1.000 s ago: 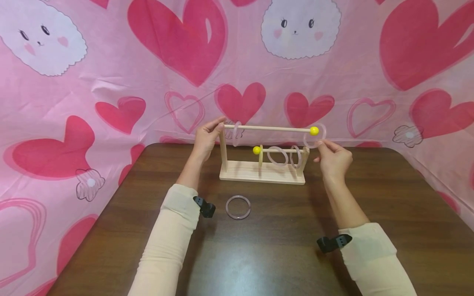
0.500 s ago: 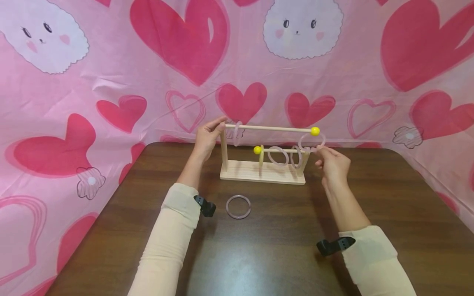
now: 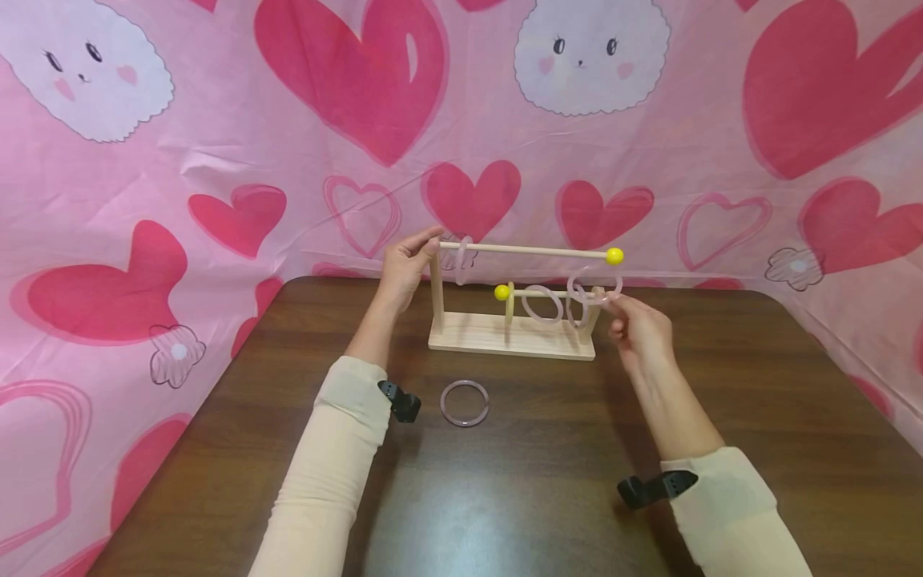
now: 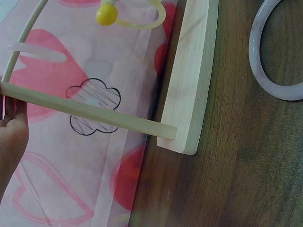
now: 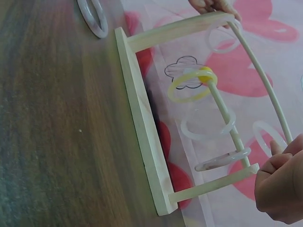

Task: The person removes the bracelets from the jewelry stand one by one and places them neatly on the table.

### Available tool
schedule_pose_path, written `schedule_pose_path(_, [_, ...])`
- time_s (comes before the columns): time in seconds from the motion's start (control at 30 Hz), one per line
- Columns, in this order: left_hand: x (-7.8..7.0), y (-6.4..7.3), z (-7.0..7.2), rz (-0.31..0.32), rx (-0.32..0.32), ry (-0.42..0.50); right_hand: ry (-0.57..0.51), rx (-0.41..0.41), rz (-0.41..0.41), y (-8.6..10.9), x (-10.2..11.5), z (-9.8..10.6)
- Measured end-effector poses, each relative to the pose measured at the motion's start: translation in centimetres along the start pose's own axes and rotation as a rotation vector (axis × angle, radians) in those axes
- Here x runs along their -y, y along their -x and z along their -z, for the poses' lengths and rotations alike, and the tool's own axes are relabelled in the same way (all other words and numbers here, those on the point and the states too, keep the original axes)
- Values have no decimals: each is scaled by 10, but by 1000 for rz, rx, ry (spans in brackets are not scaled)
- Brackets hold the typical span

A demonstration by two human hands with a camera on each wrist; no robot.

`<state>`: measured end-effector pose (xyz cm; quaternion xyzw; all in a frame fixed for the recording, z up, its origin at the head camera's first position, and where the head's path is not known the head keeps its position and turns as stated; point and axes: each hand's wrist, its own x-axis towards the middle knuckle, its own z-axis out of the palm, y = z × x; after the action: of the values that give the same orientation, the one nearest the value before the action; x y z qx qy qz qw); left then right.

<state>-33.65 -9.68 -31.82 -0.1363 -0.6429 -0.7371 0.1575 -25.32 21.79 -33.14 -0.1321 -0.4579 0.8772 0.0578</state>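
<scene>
My left grip [image 3: 404,264] pinches the rack [image 3: 510,343] post; my right grip [image 3: 638,328] pinches a ring [image 3: 593,286] threaded on the top rod [image 3: 526,251]. Three hang already; one spare ring [image 3: 464,403] waits on the bench [image 3: 757,385].

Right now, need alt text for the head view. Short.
A person's right hand holds a translucent pink plastic ring by the right post of a pale wooden two-rod rack, under the upper rod's yellow ball tip. The left hand grips the rack's top left corner; another pink ring lies flat on the dark wooden table.
</scene>
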Motion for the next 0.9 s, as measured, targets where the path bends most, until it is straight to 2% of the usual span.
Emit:
schedule_pose_path(0.17, [0, 0, 0, 4, 2, 1, 8, 67, -27, 5, -3, 0])
schedule_pose_path(0.53, [0, 0, 0, 11, 2, 5, 99, 203, -75, 12, -14, 0])
schedule_pose_path(0.9, [0, 0, 0, 18, -3, -6, 241, 248, -98, 17, -26, 2])
